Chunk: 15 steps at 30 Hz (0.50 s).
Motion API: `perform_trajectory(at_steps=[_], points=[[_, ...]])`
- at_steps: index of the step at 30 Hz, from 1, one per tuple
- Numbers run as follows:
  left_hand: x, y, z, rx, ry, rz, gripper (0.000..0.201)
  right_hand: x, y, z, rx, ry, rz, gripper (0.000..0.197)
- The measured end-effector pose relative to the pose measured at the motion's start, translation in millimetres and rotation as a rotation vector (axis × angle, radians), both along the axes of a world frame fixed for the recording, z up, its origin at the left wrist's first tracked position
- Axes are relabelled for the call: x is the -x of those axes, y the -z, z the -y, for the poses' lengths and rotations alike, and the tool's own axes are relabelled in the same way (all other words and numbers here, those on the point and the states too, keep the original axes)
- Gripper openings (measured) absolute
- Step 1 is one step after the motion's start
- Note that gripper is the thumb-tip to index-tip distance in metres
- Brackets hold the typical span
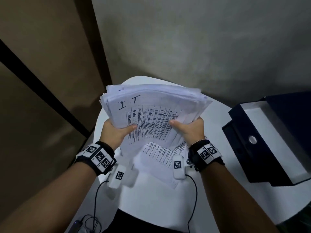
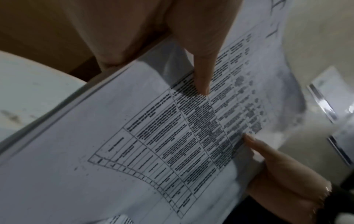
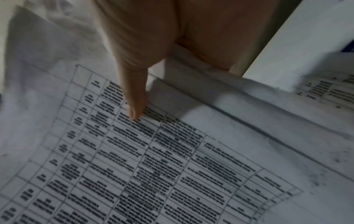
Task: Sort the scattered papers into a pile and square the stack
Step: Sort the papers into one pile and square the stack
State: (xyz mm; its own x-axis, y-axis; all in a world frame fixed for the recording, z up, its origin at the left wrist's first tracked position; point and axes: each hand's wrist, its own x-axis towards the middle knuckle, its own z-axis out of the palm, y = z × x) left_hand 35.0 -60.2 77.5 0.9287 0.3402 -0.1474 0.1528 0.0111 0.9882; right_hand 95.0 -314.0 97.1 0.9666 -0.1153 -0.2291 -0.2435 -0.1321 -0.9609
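Observation:
A thick, uneven stack of white papers [image 1: 151, 106] is held up above the white round table [image 1: 151, 195]. Its top sheet carries a printed table and a handwritten "I.T". My left hand [image 1: 116, 132] grips the stack's left side, thumb on top and fingers hidden beneath. My right hand [image 1: 188, 130] grips the right side the same way. The sheet edges fan out at the far and right sides. Loose printed sheets [image 1: 161, 155] hang or lie below the stack near my wrists. Close up, the top sheet [image 2: 153, 144] [image 3: 153, 159] shows each thumb pressed on the print.
A dark open box with a white lining [image 1: 269, 140] stands on the table at the right. A grey wall is behind the table and brown panels are at the left. Cables hang from both wrist cameras.

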Motion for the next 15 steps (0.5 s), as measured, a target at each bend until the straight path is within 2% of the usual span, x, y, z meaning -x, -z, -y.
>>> perform_trajectory(at_steps=[3, 10, 13, 15], points=[[-1.7, 1.7, 1.9, -0.029, 0.045, -0.009, 0.035, 0.0, 3.2, -3.5, -0.007, -0.013, -0.025, 0.062], [-6.2, 3.8, 15.1, -0.019, 0.01, -0.036, 0.031, 7.0, 1.5, -15.3, -0.108, -0.041, 0.018, 0.029], [-8.3, 3.1, 16.1, -0.029, -0.051, -0.036, 0.029, 4.8, -1.2, -18.1, -0.119, -0.013, 0.089, 0.028], [-6.4, 8.0, 13.2, -0.03, -0.05, -0.064, 0.029, 4.5, 11.2, -12.4, -0.056, 0.006, 0.045, 0.034]])
